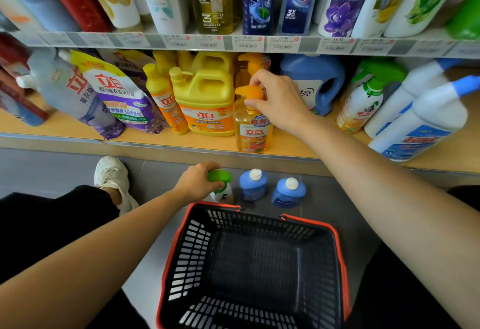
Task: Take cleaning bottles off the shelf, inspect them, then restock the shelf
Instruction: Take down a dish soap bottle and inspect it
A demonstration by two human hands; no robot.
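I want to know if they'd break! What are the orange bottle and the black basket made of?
The orange bottle, gripped at its pump by the right hand, looks like clear glossy plastic: the liquid shows through and light glints off it. The basket looks like stiff matte black plastic with a red rim, judging by its moulded slotted walls.

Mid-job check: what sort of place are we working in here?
Most likely a supermarket or shop aisle for household cleaners. A strip of price tags runs above the stock, detergent bottles stand packed in rows, and a plastic shopping basket sits on the floor.
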